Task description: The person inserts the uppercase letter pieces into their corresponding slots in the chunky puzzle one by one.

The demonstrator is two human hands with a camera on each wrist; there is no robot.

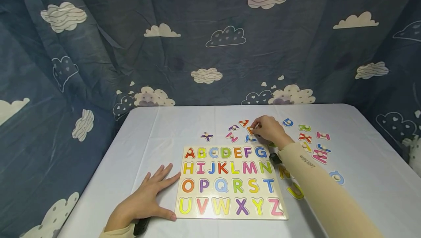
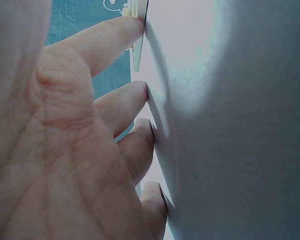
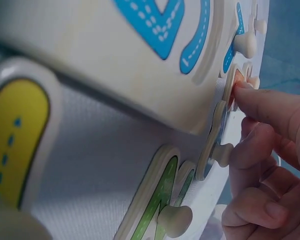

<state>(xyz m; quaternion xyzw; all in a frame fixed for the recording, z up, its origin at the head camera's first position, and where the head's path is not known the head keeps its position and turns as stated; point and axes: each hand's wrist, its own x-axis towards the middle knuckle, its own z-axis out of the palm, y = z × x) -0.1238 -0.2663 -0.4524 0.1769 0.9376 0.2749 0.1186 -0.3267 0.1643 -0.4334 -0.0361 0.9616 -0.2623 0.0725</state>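
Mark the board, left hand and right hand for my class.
Board (image 1: pixel 231 176), head view: its bare middle.
Left hand (image 1: pixel 146 197), head view: back of the hand.
Right hand (image 1: pixel 271 131), head view: back too.

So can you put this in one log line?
Right hand: pinches orange letter | left hand: touches board, left edge | A, B, C, D: in board | loose letters: behind and right of board

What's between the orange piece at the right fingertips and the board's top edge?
A blue letter piece, lying on the white tablecloth; the head view shows it.
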